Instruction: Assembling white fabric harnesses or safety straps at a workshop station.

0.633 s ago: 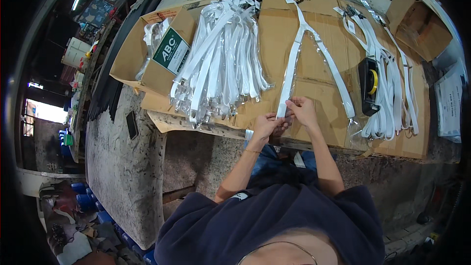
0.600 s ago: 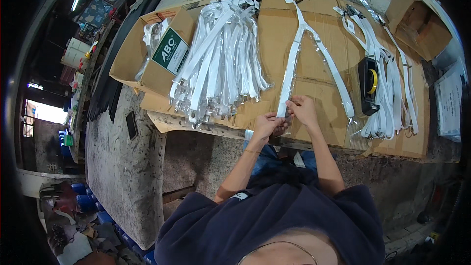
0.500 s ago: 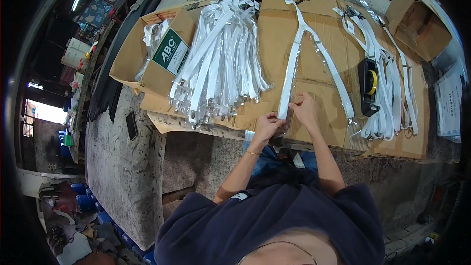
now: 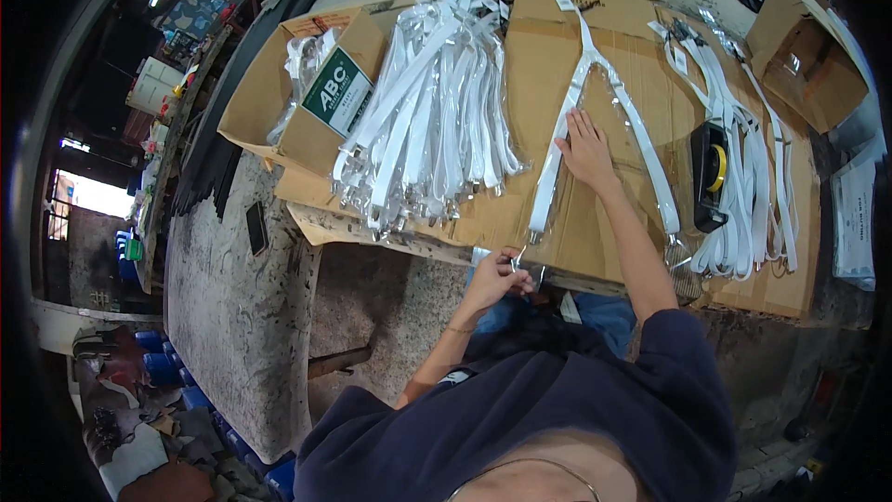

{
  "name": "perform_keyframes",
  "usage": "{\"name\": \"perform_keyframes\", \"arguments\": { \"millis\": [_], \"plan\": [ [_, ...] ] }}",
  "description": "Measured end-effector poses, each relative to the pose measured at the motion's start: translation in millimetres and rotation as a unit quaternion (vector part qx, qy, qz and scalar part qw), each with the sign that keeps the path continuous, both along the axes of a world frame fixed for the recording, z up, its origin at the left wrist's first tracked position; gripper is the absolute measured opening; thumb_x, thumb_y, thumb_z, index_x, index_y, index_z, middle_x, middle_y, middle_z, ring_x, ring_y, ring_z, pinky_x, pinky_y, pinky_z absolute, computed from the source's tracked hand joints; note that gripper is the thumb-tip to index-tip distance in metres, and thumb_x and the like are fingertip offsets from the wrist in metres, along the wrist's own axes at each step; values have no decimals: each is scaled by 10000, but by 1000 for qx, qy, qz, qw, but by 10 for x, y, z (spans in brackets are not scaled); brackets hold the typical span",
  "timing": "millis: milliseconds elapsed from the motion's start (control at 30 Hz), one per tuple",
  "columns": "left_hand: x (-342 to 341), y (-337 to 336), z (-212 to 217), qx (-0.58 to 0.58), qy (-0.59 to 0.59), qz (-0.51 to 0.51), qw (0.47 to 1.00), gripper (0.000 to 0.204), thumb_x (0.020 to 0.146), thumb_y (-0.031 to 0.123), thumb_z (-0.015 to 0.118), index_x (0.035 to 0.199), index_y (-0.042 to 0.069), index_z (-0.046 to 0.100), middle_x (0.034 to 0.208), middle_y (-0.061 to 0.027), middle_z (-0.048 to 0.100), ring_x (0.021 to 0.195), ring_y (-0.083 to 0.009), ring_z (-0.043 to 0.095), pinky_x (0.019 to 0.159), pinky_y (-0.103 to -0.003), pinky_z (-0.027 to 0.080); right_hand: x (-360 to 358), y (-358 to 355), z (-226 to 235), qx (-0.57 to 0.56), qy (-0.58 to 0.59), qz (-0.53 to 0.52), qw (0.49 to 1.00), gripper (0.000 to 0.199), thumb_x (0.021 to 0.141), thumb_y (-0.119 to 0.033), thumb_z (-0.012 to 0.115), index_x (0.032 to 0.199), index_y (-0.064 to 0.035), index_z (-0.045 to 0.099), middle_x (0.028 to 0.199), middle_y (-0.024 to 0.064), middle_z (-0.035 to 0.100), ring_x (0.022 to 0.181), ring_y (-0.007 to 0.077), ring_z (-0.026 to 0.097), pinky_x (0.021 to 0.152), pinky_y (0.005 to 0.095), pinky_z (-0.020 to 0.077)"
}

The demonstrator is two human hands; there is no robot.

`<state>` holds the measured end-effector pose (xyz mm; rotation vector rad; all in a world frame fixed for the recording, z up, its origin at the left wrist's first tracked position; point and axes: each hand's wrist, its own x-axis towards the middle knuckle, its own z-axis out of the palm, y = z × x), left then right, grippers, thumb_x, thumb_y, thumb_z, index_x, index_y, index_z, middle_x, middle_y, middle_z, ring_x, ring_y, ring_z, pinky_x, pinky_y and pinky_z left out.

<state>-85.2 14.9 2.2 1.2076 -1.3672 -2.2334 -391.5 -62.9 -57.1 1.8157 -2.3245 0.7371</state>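
Observation:
White Y-shaped suspenders (image 4: 646,144) lie spread on the cardboard, their joined end away from me and two straps running toward me. Clear plastic film covers the straps. My right hand (image 4: 587,151) is laid flat with fingers stretched over the left strap, just below the fork. At the table's near edge, my left hand (image 4: 494,283) pinches the clear plastic film (image 4: 534,271) past the left strap's lower end. A metal clip shows at the right strap's lower end.
Many wrapped white suspenders (image 4: 432,121) are heaped to the left, beside an open cardboard box (image 4: 255,116) with more inside. To the right are a black tape dispenser (image 4: 708,177) and further white straps (image 4: 743,186). A phone (image 4: 257,228) rests on the left table.
My right hand has slid up the left strap and flattened on it. My left hand has drawn back toward me with the film. The view has shifted slightly.

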Motion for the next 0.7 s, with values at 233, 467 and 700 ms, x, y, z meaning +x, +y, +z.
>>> {"name": "perform_keyframes", "arguments": {
  "millis": [233, 467, 700],
  "plan": [
    [579, 242, 29, 50, -34, -40, 997, 263, 845, -8, 650, 1074, -34, 523, 841, -173, 681, 717, -206, 682, 636, -290, 556, 62, 16, 112, -7, 13, 0, 1000, 523, 947, -382, 456, 1369, -76, 416, 1470, 105, 371, 1377, 275, 305, 1081, 498, 248],
    [731, 271, 92, 26, -30, -17, 999, 320, 831, -26, 656, 1116, -29, 512, 741, -108, 661, 675, -165, 656, 594, -269, 525, 278, 230, 440, -116, -68, 59, 989, 445, 925, -283, 518, 1298, -41, 490, 1442, 113, 408, 1362, 300, 328, 1078, 527, 254],
    [761, 336, 251, -9, 8, -2, 1000, 506, 811, -61, 659, 1268, -25, 446, 698, -80, 639, 639, -142, 630, 582, -263, 503, 1266, 1209, 481, 60, -59, 210, 974, 374, 937, -223, 504, 1255, -29, 535, 1374, 102, 490, 1348, 234, 371, 1111, 488, 244]
  ]
}}
